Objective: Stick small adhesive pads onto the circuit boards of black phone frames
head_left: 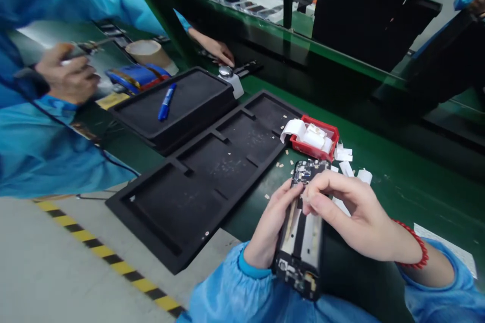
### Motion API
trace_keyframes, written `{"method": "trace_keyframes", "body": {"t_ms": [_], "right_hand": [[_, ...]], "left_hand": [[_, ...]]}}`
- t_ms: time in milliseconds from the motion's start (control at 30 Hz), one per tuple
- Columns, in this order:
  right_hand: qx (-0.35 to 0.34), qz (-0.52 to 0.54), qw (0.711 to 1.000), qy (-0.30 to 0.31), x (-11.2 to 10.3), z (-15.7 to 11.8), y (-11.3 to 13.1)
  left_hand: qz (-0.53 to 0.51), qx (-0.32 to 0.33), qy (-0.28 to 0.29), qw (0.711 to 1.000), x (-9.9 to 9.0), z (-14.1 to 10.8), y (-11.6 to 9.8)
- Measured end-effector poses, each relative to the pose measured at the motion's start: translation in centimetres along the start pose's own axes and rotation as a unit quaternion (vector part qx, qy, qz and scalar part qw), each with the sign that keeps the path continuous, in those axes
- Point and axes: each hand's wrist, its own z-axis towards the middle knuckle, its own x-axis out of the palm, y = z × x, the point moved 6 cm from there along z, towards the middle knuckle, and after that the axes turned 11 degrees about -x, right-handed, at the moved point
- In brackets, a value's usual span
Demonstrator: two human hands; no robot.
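Near the worktop's [397, 181] close edge, I see the opened phone [299, 234] pointing lengthwise toward the red tray [308, 150], left hand [271, 222] wrapped round it, right hand's [352, 212] fingers bunched above, grip unclear.

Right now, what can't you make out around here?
In the head view:
Whether your right hand pinches anything: its fingers hide it.
The underside of the opened device: turned away from view.
Some fingers of your left hand: behind the device.
Lettering on the blue marker: too small to read.
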Motion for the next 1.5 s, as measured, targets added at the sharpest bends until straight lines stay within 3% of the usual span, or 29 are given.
{"method": "trace_keyframes", "body": {"t_ms": [133, 233, 267, 333, 433, 500, 633, 733, 933, 1133, 1500], "right_hand": [[0.072, -0.010, 0.996, 0.048, 0.4, -0.2, -1.6], [0.107, 0.000, 0.992, 0.071, 0.3, -0.2, -2.7], [0.110, 0.004, 0.992, 0.070, 0.1, -0.2, -2.8], [0.105, 0.011, 0.993, 0.062, -0.2, -0.2, -2.7], [0.089, 0.021, 0.994, 0.060, -0.3, -0.1, -2.2], [0.079, 0.025, 0.995, 0.061, -0.3, 0.0, -1.8], [0.060, 0.017, 0.997, 0.049, -0.3, -0.1, -1.0], [0.031, 0.004, 0.999, 0.038, -0.3, -0.1, -0.5], [-0.020, -0.009, 1.000, 0.019, -0.3, 0.1, 0.3], [-0.028, -0.018, 0.999, 0.005, -0.4, 0.0, 0.7], [-0.035, -0.024, 0.999, 0.007, -0.4, 0.0, 0.8]], "left_hand": [[-0.066, -0.119, 0.082, 0.987, 0.3, -0.8, 1.6], [-0.172, -0.187, 0.172, 0.952, 1.9, -2.3, 1.7], [-0.198, -0.204, 0.180, 0.942, 2.5, -2.6, 1.8], [-0.218, -0.216, 0.142, 0.941, 3.0, -2.8, 1.9], [-0.222, -0.173, 0.038, 0.959, 2.7, -2.4, 2.1], [-0.204, -0.126, 0.011, 0.971, 2.5, -2.2, 1.9], [-0.128, -0.004, 0.069, 0.989, 2.7, -2.8, 0.5], [-0.072, 0.085, 0.118, 0.987, 3.3, -3.9, -0.6], [-0.014, 0.180, 0.134, 0.974, 4.3, -5.0, -1.7], [0.070, 0.213, 0.122, 0.967, 4.6, -5.1, -2.6], [0.112, 0.193, 0.109, 0.969, 4.8, -5.2, -2.8]]}}
